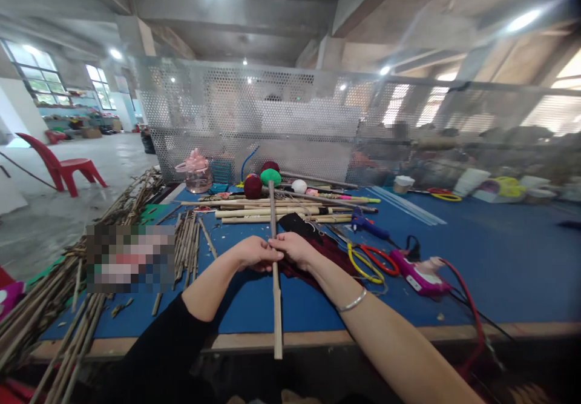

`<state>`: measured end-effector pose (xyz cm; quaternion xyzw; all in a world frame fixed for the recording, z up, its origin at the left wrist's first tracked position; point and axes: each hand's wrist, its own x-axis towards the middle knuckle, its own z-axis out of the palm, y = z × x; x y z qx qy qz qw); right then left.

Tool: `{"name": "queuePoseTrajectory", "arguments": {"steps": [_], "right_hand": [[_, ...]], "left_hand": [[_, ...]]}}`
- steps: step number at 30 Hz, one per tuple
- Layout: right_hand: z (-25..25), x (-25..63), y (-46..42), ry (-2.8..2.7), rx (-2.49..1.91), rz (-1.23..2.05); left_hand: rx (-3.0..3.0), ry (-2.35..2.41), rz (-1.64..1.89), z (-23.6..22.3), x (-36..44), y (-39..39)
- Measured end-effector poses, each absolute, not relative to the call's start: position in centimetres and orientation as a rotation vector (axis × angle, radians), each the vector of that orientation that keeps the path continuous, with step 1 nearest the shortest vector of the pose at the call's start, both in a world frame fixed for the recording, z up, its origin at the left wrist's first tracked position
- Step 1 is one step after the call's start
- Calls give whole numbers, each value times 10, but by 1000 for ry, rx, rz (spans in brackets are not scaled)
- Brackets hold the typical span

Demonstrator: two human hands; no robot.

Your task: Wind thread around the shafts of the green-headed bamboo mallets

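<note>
A long, slim stick (278, 313) is held over the near middle of a blue desk (490, 258), pointing away from the wearer. Its far part is darker grey-brown; its near part is pale tan, with straight sides and a squared end. The fingers of the left hand (256, 254) and right hand (293, 249) are closed on its middle, close together (a silver bangle (353, 300) circles the right wrist). The near end extends past the desk's wooden front edge (318, 338). The far end meets a green ball (271, 177) in view; whether they touch, I cannot tell. Dark cloth (308, 237) and yellow-handled scissors (364, 266) lie just right of the hands, cut sticks (186, 243) to the left. Blue surface stretches widely rightward beyond a purple power strip (420, 274); a perforated panel (254, 113) stands behind.
</note>
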<state>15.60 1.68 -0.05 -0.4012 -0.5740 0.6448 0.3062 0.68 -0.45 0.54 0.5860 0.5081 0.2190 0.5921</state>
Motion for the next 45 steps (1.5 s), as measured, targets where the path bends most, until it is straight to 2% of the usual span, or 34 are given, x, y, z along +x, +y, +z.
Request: {"name": "queuePoseTrajectory", "arguments": {"steps": [11, 18, 28, 35, 45], "right_hand": [[-1, 158, 20, -1387, -1045, 1672], [5, 173, 28, -1475, -927, 1994], [3, 166, 26, -1477, -1164, 1583], [1, 176, 36, -1382, -972, 1916], [-1, 173, 38, -1350, -1059, 1829]], "left_hand": [[1235, 1002, 776, 5, 24, -11], [1083, 908, 675, 11, 21, -14], [1296, 1156, 734, 3, 20, -10], [1037, 994, 782, 10, 23, -10], [1172, 1098, 754, 0, 18, -4]]}}
